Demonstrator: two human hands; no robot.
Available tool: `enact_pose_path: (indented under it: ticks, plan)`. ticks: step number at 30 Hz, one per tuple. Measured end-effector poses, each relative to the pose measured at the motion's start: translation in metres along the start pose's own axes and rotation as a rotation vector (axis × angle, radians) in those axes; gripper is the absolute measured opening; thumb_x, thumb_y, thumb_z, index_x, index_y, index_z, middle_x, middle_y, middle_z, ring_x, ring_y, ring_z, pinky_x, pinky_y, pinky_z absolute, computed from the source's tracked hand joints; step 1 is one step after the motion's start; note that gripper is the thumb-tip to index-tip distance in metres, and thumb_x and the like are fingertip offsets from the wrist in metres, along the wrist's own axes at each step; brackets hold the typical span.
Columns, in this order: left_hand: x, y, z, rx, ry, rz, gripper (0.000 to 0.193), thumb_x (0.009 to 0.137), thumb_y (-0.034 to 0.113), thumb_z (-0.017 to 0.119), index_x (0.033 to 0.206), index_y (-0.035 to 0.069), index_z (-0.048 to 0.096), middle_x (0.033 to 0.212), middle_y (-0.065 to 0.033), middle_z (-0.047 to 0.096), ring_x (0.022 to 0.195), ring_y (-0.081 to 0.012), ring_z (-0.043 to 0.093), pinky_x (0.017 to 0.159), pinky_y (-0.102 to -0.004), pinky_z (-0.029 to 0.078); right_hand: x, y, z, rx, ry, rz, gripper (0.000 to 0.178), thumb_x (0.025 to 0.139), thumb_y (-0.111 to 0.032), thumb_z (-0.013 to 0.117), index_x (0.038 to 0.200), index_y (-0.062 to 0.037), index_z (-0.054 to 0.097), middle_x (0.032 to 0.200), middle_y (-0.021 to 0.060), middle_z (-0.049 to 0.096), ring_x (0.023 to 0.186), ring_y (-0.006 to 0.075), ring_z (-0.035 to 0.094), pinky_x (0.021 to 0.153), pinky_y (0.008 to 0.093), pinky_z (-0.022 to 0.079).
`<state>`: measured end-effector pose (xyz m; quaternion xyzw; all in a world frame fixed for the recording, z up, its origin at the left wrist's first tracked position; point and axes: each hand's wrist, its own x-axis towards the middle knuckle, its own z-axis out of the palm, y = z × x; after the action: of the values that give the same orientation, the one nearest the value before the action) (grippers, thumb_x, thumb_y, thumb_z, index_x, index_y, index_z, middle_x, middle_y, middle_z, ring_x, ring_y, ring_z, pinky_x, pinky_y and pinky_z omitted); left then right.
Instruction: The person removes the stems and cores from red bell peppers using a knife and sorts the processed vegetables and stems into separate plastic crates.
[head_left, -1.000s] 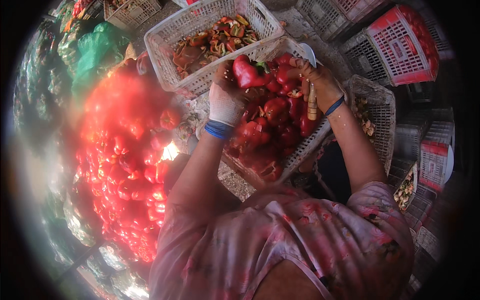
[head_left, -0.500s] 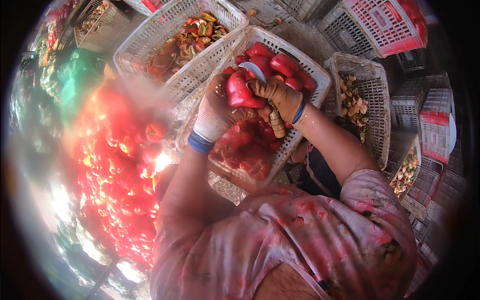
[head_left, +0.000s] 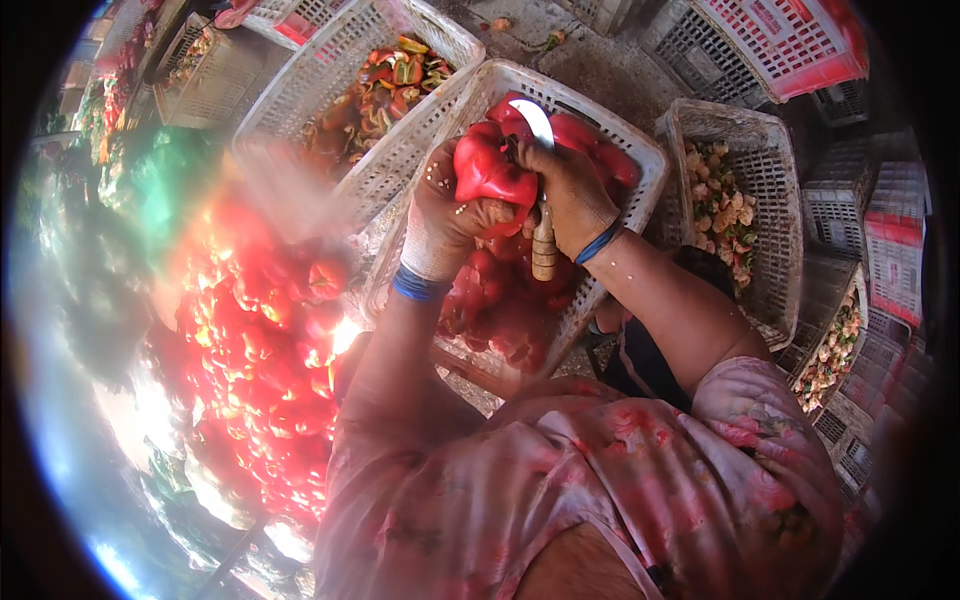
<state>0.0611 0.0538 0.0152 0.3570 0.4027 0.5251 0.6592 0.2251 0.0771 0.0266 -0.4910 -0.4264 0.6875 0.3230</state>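
Note:
In my gloved left hand [head_left: 446, 212] is a red bell pepper [head_left: 492, 172], its fingers wrapped round the side and underside. Pale seeds cling to the glove. My gloved right hand [head_left: 574, 198] is closed round a small curved knife with a wooden handle [head_left: 543, 250]. Its bright hooked blade [head_left: 535, 120] rises past the top of the pepper, and my right fingers touch the pepper's right side. Both hands are over a white plastic crate [head_left: 648, 185] holding red peppers [head_left: 495, 300]. Blue bands circle both wrists.
A large heap of red peppers [head_left: 260, 360] lies at my left, blurred by glare. Beyond the near crate, another crate [head_left: 290, 95] contains pepper scraps [head_left: 400, 80]. To the right stands a crate [head_left: 780, 225] with pale cores [head_left: 722, 205]. Stacked crates [head_left: 895, 240] line the far right.
My right hand has turned, so the knife handle hangs more upright and the blade points higher. The pepper stays in my left hand. The whole view has shifted slightly.

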Motion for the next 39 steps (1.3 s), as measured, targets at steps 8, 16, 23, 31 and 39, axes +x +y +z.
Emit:
enact_pose_path:
  ticks: [8, 16, 23, 31, 39]
  plan:
    - [0.018, -0.008, -0.001, -0.31, -0.013, -0.101, 0.074, 0.069, 0.007, 0.086, 0.133, 0.001, 0.051, 0.118, -0.0124, 0.065, 0.104, -0.0249, 0.065, 0.09, -0.0394, 0.056, 0.004, -0.026, -0.037, -0.014, 0.298, -0.071, 0.041, 0.096, -0.044, 0.055, 0.093, -0.0044, 0.065, 0.068, 0.0043, 0.059, 0.055, 0.0139, 0.055, 0.049, 0.0297, 0.045]
    - [0.132, -0.089, -0.03, 1.419, 0.333, 0.27, 0.052, 0.07, 0.03, 0.084, 0.112, 0.01, 0.061, 0.091, -0.0174, 0.066, 0.086, -0.0343, 0.067, 0.075, -0.0434, 0.054, 0.008, -0.021, -0.06, 0.127, 0.434, -0.21, 0.027, 0.092, -0.033, 0.064, 0.09, -0.0067, 0.058, 0.067, 0.0035, 0.055, 0.043, 0.0133, 0.05, 0.041, 0.028, 0.041]
    - [0.188, -0.128, -0.015, 1.668, 0.268, 0.152, 0.016, 0.081, 0.013, 0.061, 0.095, 0.012, 0.069, 0.096, -0.0174, 0.064, 0.091, -0.0365, 0.065, 0.076, -0.0461, 0.054, 0.003, -0.04, -0.065, 0.393, 0.444, 0.033, 0.024, 0.091, -0.028, 0.066, 0.096, -0.0052, 0.062, 0.071, 0.0022, 0.057, 0.047, 0.0117, 0.052, 0.042, 0.0267, 0.042]
    - [0.206, -0.146, -0.008, 1.59, 0.318, -0.111, 0.026, 0.086, 0.021, 0.06, 0.107, 0.007, 0.067, 0.105, -0.0202, 0.066, 0.098, -0.0356, 0.067, 0.085, -0.0447, 0.053, 0.008, -0.041, -0.059, 0.223, 0.405, 0.039, 0.027, 0.092, -0.03, 0.065, 0.101, -0.0036, 0.063, 0.071, 0.0018, 0.057, 0.045, 0.011, 0.05, 0.042, 0.0262, 0.04]
    - [0.121, -0.057, -0.015, 1.342, 0.23, -0.131, 0.053, 0.082, 0.038, 0.069, 0.126, 0.009, 0.063, 0.118, -0.021, 0.066, 0.112, -0.0379, 0.062, 0.096, -0.0438, 0.05, 0.003, -0.056, -0.107, 0.102, 0.732, -0.226, 0.037, 0.091, -0.041, 0.062, 0.107, -0.0073, 0.066, 0.069, 0.0002, 0.052, 0.045, 0.01, 0.043, 0.043, 0.0253, 0.036]
